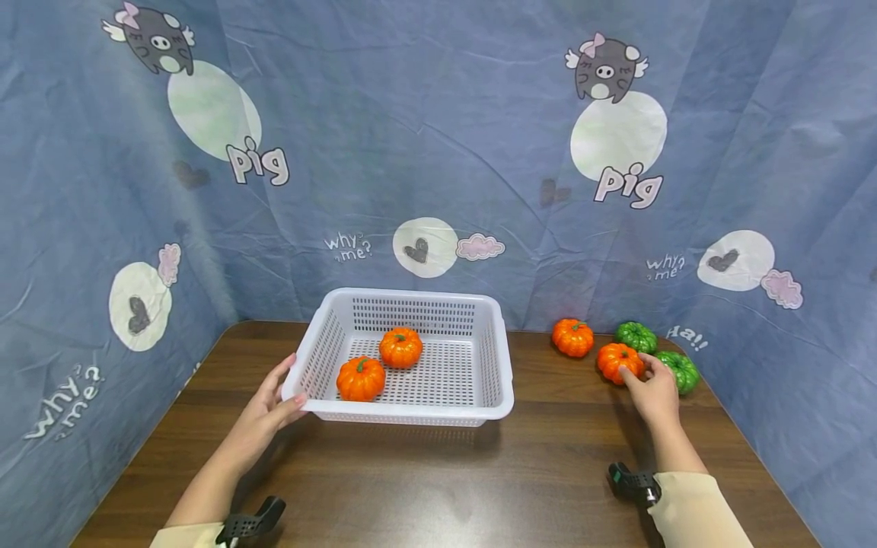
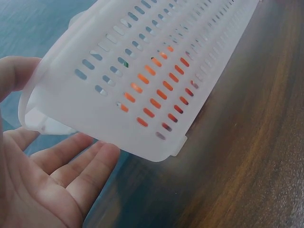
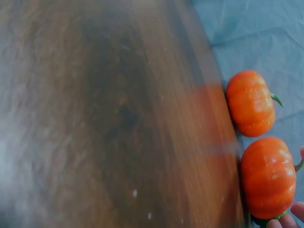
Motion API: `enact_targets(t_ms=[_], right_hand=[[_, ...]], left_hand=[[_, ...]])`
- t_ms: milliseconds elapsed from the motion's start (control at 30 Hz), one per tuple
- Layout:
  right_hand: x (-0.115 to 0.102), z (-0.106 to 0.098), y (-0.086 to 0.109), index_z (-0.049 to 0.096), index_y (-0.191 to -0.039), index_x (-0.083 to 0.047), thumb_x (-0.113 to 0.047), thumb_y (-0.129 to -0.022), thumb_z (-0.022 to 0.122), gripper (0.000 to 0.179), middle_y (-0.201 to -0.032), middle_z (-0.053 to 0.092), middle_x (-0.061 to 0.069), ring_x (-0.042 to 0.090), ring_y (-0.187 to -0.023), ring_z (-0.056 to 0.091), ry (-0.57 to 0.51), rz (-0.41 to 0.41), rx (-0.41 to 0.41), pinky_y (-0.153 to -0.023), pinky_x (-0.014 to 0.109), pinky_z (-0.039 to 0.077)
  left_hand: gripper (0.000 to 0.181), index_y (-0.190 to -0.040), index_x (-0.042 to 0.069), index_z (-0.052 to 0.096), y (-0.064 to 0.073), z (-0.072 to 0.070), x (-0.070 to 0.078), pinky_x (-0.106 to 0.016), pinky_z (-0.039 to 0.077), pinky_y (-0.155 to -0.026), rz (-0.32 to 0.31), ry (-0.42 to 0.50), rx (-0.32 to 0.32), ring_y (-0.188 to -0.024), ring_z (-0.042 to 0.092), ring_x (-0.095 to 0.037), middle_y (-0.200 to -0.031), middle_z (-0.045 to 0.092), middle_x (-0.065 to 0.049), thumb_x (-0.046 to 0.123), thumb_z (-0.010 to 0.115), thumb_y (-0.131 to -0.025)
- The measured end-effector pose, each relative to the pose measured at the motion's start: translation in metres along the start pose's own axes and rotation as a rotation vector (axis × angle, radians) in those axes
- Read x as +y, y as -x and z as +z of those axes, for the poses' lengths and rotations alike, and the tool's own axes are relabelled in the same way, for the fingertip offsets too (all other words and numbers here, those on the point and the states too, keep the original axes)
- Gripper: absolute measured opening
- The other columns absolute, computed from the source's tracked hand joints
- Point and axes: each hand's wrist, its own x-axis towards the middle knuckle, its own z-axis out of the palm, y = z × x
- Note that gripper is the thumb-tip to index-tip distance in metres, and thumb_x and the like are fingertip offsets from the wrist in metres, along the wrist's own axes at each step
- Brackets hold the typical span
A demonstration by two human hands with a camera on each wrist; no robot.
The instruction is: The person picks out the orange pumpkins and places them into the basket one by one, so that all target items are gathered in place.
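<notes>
A white plastic basket (image 1: 411, 412) with slotted walls stands left of centre on the table. Two small orange pumpkins, a nearer one (image 1: 360, 379) and a farther one (image 1: 400, 348), lie inside it. My left hand (image 1: 256, 418) holds the basket's near left corner, thumb on the rim and the other fingers beneath it in the left wrist view. At the right, my right hand (image 1: 655, 390) grips another orange pumpkin (image 1: 614, 361) between thumb and fingers. In the right wrist view only its fingertips (image 3: 287, 221) show, at the lower pumpkin (image 3: 267, 178).
One more orange pumpkin (image 1: 572, 338) sits at the table's back edge, left of the gripped one. Two green pumpkins, one behind (image 1: 636, 336) and one right of the hand (image 1: 680, 372), stand near the back right corner. Blue printed cloth (image 1: 438, 152) hangs around the brown wooden table (image 1: 438, 479).
</notes>
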Motion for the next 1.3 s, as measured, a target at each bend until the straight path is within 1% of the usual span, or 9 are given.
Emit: enact_targets(t_ms=[133,300,467,700,967,1300], right_hand=[[0.001,0.003,-0.003,0.048,-0.139,0.009,-0.020,-0.094,0.067,0.057,-0.132,0.045,0.037,0.051,-0.122,0.047,-0.007,0.015,0.009,-0.103,0.058,0.038],[0.001,0.006,-0.005,0.047,-0.138,0.010,-0.018,-0.093,0.066,0.056,-0.129,0.047,0.037,0.049,-0.121,0.044,-0.013,0.024,0.025,-0.103,0.057,0.036],[-0.001,0.008,-0.005,0.045,-0.140,0.010,-0.016,-0.094,0.066,0.057,-0.132,0.048,0.037,0.050,-0.123,0.044,-0.030,0.047,0.020,-0.105,0.057,0.035],[-0.002,0.009,-0.004,0.042,-0.143,0.008,-0.017,-0.094,0.066,0.060,-0.138,0.042,0.036,0.051,-0.126,0.041,-0.044,0.097,-0.004,-0.109,0.058,0.031],[-0.001,0.012,-0.007,0.040,-0.145,0.008,-0.017,-0.094,0.067,0.063,-0.145,0.040,0.035,0.050,-0.136,0.033,-0.046,0.108,-0.004,-0.114,0.056,0.026],[0.001,0.012,-0.006,0.042,-0.146,0.006,-0.016,-0.093,0.068,0.063,-0.145,0.041,0.034,0.050,-0.131,0.040,-0.088,0.134,0.011,-0.111,0.057,0.030]], left_hand=[[0.072,-0.160,0.008,0.011,0.000,0.000,0.002,-0.022,0.053,-0.088,0.000,0.011,0.002,-0.111,0.059,-0.004,-0.149,0.030,-0.037,0.006,0.054,-0.102],[0.072,-0.160,0.008,0.011,-0.002,0.000,0.000,-0.022,0.053,-0.088,-0.006,0.013,0.001,-0.111,0.060,-0.005,-0.149,0.030,-0.037,0.006,0.053,-0.102],[0.073,-0.160,0.009,0.011,-0.002,-0.001,-0.002,-0.021,0.053,-0.088,-0.020,0.010,0.006,-0.111,0.060,-0.005,-0.149,0.031,-0.036,0.007,0.054,-0.102],[0.073,-0.160,0.008,0.010,-0.001,0.000,-0.003,-0.021,0.052,-0.087,-0.013,0.008,0.002,-0.111,0.059,-0.003,-0.150,0.029,-0.037,0.007,0.054,-0.102],[0.073,-0.160,0.009,0.010,0.000,0.000,-0.004,-0.023,0.053,-0.088,-0.005,-0.012,0.004,-0.112,0.058,-0.003,-0.150,0.029,-0.036,0.007,0.054,-0.102],[0.073,-0.160,0.009,0.010,0.001,0.001,0.000,-0.024,0.053,-0.088,-0.011,-0.012,0.010,-0.112,0.059,-0.005,-0.150,0.031,-0.037,0.006,0.054,-0.101]])
